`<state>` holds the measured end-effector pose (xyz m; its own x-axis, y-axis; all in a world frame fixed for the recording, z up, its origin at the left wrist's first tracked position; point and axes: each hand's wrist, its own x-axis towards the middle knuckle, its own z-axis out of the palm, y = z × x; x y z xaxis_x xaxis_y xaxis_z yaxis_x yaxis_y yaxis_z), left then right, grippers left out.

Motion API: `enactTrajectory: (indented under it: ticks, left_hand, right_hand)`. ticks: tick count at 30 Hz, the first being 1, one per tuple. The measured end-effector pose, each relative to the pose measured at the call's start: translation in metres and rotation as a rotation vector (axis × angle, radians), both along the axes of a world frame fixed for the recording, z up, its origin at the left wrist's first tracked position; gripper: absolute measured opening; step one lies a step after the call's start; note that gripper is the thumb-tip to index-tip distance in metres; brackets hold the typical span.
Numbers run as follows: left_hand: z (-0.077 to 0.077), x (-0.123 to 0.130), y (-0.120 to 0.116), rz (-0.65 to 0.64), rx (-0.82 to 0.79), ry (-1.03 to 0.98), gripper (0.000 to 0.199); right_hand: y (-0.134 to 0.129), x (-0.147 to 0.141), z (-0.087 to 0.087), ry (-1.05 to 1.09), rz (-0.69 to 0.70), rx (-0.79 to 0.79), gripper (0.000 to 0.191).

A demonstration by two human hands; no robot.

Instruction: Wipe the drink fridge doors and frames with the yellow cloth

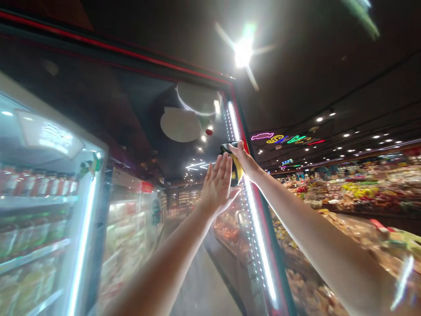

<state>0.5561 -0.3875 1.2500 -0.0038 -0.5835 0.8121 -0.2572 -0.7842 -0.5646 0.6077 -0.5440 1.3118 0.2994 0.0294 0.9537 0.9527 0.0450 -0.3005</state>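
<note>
A glass cooler door with a dark, red-lined frame stands swung open before me. Near its lit right edge is a black and yellow object, partly covered by my hands. My left hand lies flat with fingers stretched up, just left of that object, its palm toward the glass. Over the object's upper right side reaches my right hand, thumb and fingers around its edge; what the fingertips press on is partly hidden.
At the left, lit cooler shelves carry rows of bottles. More cooler cases continue beyond them. Produce displays spread out at the right, under neon signs. A walkway shows through the glass.
</note>
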Motion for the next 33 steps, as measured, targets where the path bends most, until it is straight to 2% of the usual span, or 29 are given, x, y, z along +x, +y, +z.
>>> enactTrajectory:
  ticks: [3,5,7,9,11,13,16,18,20,22,24,25,26,28,31,33]
  left_hand:
    - [0.023,0.01,-0.027,-0.003,0.015,-0.001,0.097]
    - [0.03,0.017,-0.039,0.02,-0.006,0.0,0.092]
    - [0.028,0.025,-0.046,0.062,-0.051,-0.002,0.084]
    - [0.02,0.032,-0.049,0.099,-0.085,-0.024,0.073]
    - [0.016,0.036,-0.049,0.112,-0.063,-0.056,0.065]
    - [0.022,0.036,-0.045,0.114,0.023,-0.072,0.062]
    - [0.047,0.027,-0.032,0.131,0.108,-0.08,0.059]
    - [0.059,0.021,-0.021,0.15,0.04,-0.103,0.058]
    - [0.057,0.017,-0.015,0.159,-0.073,-0.139,0.057]
    - [0.043,0.016,-0.016,0.15,-0.142,-0.164,0.057]
    - [0.03,0.017,-0.023,0.144,-0.107,-0.15,0.059]
    - [0.028,0.017,-0.027,0.15,-0.063,-0.127,0.06]
    - [0.03,0.016,-0.03,0.164,-0.021,-0.097,0.06]
    - [0.046,0.01,-0.03,0.215,-0.003,-0.043,0.057]
    - [0.071,-0.004,-0.011,0.275,-0.153,-0.045,0.054]
    - [0.066,-0.012,0.009,0.268,-0.258,-0.096,0.056]
  right_hand:
    - [-0.016,-0.008,-0.001,0.056,0.254,0.007,0.086]
    - [-0.028,-0.008,-0.008,0.029,0.289,0.106,0.075]
    - [-0.039,-0.005,-0.02,-0.018,0.17,0.244,0.058]
    - [-0.048,0.0,-0.034,-0.086,-0.063,0.329,0.039]
    - [-0.051,0.003,-0.046,-0.172,-0.314,0.326,0.026]
    - [-0.05,0.003,-0.053,-0.236,-0.458,0.286,0.022]
    - [-0.045,0.001,-0.057,-0.292,-0.554,0.216,0.025]
    - [-0.042,-0.001,-0.06,-0.322,-0.612,0.145,0.027]
    - [-0.041,-0.002,-0.064,-0.368,-0.667,0.049,0.03]
    - [-0.041,-0.001,-0.069,-0.414,-0.723,-0.043,0.035]
    - [-0.041,0.001,-0.075,-0.429,-0.769,-0.097,0.04]
    - [-0.042,0.002,-0.077,-0.423,-0.785,-0.112,0.042]
    - [-0.043,0.003,-0.079,-0.413,-0.798,-0.125,0.043]
    - [-0.044,0.005,-0.081,-0.39,-0.818,-0.149,0.045]
    - [-0.047,0.004,-0.086,-0.371,-0.851,-0.202,0.045]
    - [-0.047,0.002,-0.091,-0.369,-0.885,-0.239,0.043]
